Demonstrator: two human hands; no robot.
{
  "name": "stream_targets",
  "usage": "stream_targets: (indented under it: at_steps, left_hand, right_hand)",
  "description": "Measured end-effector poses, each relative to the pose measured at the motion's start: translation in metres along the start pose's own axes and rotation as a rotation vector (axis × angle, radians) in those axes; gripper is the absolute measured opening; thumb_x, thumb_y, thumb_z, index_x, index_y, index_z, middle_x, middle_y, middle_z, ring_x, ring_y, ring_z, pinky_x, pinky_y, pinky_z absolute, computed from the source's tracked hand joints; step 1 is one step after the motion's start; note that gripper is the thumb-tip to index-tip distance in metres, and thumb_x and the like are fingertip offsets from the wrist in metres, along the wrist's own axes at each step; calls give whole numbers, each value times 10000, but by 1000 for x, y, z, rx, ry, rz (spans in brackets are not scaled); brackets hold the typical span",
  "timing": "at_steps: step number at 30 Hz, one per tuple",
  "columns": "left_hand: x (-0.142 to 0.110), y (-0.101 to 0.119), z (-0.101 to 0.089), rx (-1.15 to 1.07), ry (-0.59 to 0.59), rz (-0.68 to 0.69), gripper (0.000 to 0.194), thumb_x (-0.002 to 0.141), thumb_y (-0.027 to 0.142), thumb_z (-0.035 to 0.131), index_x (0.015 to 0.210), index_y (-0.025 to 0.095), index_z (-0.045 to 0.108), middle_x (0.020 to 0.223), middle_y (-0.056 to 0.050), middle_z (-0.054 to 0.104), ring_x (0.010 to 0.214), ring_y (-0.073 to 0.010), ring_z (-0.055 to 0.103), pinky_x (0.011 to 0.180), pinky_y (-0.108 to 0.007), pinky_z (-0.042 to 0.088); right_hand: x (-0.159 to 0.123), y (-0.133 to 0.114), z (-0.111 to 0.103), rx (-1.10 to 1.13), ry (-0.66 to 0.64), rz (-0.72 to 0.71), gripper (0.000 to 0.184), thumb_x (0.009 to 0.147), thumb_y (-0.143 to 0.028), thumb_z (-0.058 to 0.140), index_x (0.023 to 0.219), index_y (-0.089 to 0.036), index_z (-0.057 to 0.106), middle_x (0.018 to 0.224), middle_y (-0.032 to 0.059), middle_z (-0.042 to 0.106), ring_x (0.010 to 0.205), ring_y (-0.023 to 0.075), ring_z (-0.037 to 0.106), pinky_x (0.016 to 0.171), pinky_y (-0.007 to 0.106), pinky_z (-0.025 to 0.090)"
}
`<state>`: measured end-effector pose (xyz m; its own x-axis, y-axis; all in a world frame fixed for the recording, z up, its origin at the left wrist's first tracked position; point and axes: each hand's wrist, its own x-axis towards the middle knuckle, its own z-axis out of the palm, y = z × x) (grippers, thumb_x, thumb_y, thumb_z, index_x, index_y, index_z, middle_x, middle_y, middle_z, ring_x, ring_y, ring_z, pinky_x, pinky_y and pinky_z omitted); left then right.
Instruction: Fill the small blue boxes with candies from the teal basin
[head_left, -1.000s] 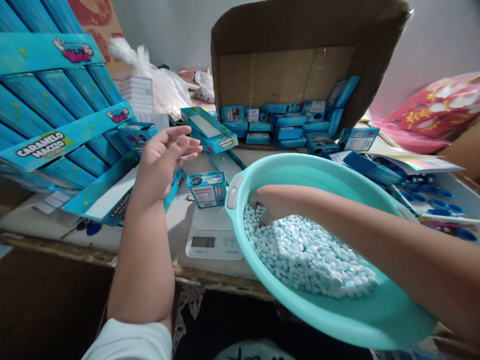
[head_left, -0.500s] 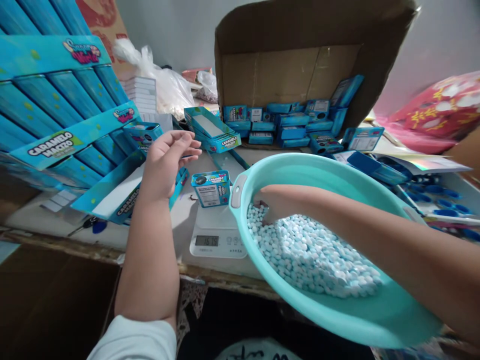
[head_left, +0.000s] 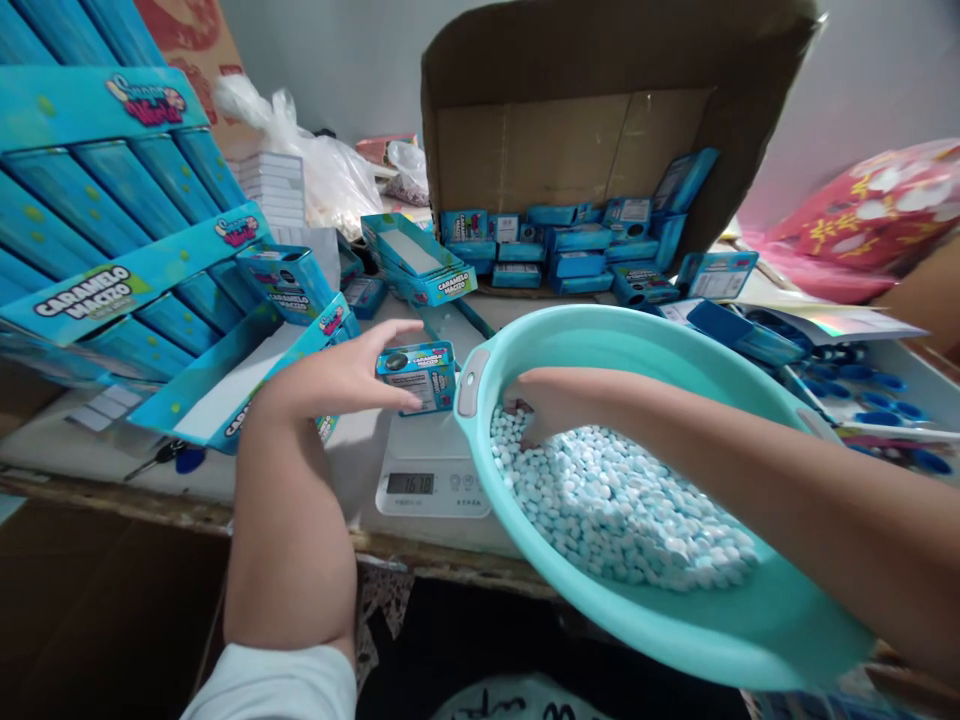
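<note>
A small blue tin [head_left: 421, 378] labelled Caramelo Macizo stands on a white kitchen scale [head_left: 431, 482] whose display shows digits. My left hand [head_left: 337, 378] reaches in from the left and grips the tin, index finger along its top and thumb at its lower edge. My right hand [head_left: 534, 408] is inside a teal plastic basin [head_left: 600, 325], its fingertips sunk into a heap of pale blue and white candies [head_left: 622, 515], so its fingers are hidden.
Blue display cartons [head_left: 97, 200] stand stacked at the left. An open cardboard box [head_left: 570, 150] behind holds several blue tins [head_left: 570, 250]. A plastic bag [head_left: 330, 170] lies at the back, a pink bag [head_left: 877, 210] and blue lids [head_left: 870, 400] lie at the right.
My left hand dropped from hovering open above the table and moved right to take hold of the tin on the scale. My right hand stayed in the candies.
</note>
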<state>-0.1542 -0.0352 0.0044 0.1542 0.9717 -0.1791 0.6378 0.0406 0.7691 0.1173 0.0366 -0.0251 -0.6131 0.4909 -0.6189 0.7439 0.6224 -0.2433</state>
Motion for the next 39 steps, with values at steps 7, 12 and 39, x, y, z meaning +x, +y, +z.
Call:
stream_targets:
  at_steps: [7,12,39]
  left_hand:
    - [13,9,20,-10,385,24,477,649,317,831,1079,240,639,878,-18,748,771,-238,709,631,-317,550]
    - [14,24,34,392,660,696,272,821,236,732,1084,264,669,1167,-16,740,1123,-242,663,1009,-408,491]
    - [18,34,61,781,671,987,345,924,164,663,1215,347,688,1135,11,756,1095,-207,623,947,-406,413]
  right_hand:
    - [-6,-7,-8,-15,-48,-8,541,717,-359,863,1192,-162,697,1065,58,709,872,217,640,649,277,394]
    - [-4,-4,-7,-13,-43,-35,578,716,-356,867,1232,-162,695,1086,54,717,874,206,647,662,254,413]
    - [3,0,-6,-97,-53,-84,598,718,-434,827,1247,-187,699,1094,33,721,912,244,647,712,283,438]
